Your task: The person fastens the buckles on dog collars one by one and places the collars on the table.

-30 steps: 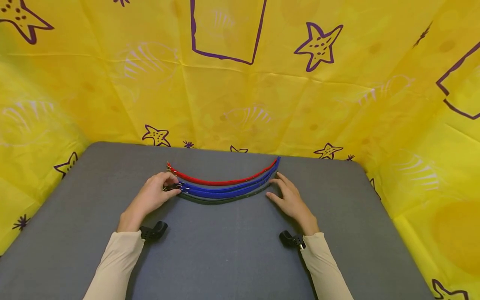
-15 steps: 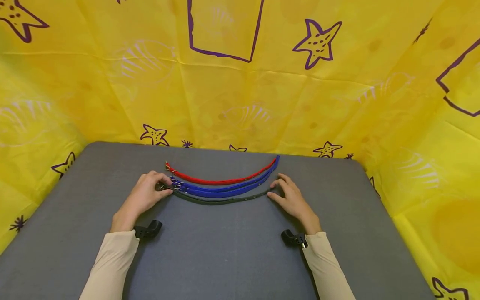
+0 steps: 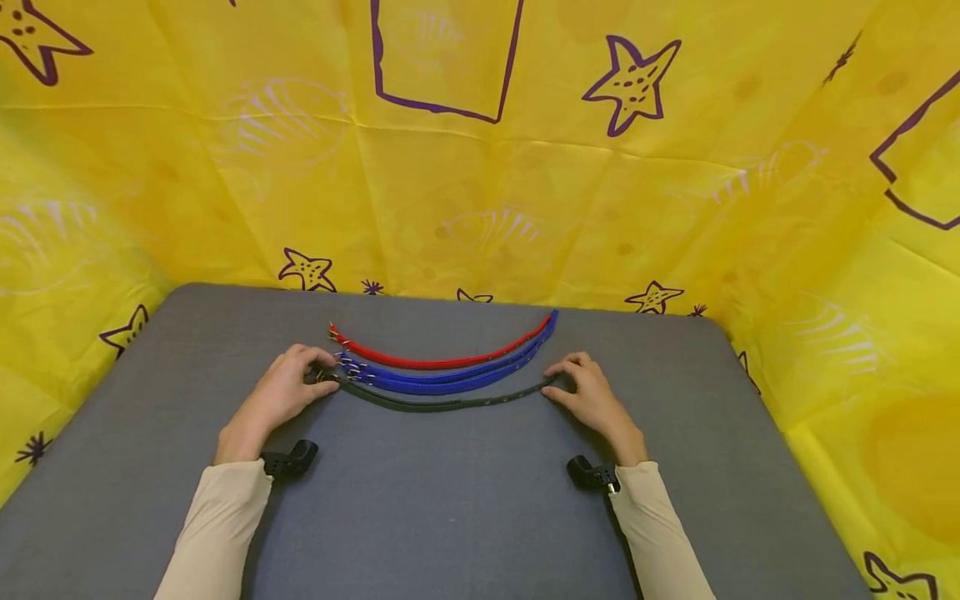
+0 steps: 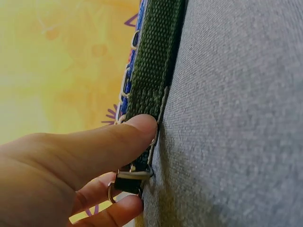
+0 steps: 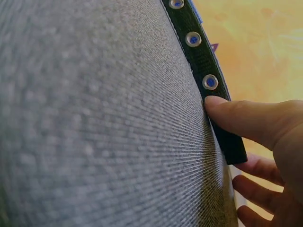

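A dark green webbing collar (image 3: 427, 407) stands on its edge in a shallow curve, nearest me on the table. My left hand (image 3: 288, 387) pinches its buckle end; the left wrist view shows the thumb on the webbing by the metal buckle (image 4: 135, 174) and a ring. At the other end, my right hand (image 3: 594, 398) pinches the tip, thumb just below a metal eyelet (image 5: 210, 82). Just behind lie blue collars (image 3: 442, 387), their buckles bunched by my left fingers. A red collar (image 3: 435, 364) curves behind the blue ones.
The grey tabletop (image 3: 450, 508) reaches back to a yellow cloth backdrop (image 3: 420, 192) printed with starfish and fish. The backdrop also rises along the left and right sides. A black wrist camera (image 3: 292, 458) sits at each cuff.
The green collar has come away from the blue ones at its right end, leaving a gap. My left hand has shifted left with the buckle end, and the right hand has closed on the tip.
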`<state>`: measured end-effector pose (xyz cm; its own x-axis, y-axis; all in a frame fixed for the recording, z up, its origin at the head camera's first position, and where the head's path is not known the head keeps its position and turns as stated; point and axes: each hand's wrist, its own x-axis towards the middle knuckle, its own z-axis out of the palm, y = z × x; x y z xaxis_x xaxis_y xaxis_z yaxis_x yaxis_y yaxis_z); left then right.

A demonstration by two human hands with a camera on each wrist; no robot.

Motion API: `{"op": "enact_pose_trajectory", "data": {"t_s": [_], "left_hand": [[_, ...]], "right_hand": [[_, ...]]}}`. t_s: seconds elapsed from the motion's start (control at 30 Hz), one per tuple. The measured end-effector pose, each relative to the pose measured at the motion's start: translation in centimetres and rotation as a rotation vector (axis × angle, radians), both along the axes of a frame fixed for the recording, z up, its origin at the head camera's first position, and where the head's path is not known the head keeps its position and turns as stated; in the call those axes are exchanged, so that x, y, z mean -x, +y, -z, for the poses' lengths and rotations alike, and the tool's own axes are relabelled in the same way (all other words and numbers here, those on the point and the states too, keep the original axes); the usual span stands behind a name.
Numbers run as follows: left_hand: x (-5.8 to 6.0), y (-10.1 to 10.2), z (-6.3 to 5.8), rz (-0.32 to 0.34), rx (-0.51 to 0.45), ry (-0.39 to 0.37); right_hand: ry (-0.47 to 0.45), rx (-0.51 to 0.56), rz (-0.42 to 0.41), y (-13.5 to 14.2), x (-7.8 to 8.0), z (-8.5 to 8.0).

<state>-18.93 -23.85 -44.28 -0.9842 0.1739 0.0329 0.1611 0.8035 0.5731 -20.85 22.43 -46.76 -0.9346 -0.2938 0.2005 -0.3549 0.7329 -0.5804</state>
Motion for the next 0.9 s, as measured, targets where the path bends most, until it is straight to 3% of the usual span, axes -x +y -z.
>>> {"op": "enact_pose_trajectory", "data": {"t_s": [0.23,0.37,0.7,0.9], "left_hand": [[0.1,-0.6,0.0,0.007,0.027,0.010],[0.0,-0.8,-0.2,0.019,0.030,0.001],[-0.3,-1.0,-0.9,0.061,0.020,-0.036],[-0.6,-1.2,-1.3,0.101,-0.015,-0.065]], "right_hand": [[0.033,-0.002,-0.059,0.3,0.3,-0.1],[0.015,0.023,-0.046,0.5,0.2,-0.4],[-0.061,0.065,0.005,0.8,-0.1,-1.2],[-0.153,0.161,-0.009,1.2,-0.2,-1.5]]}}
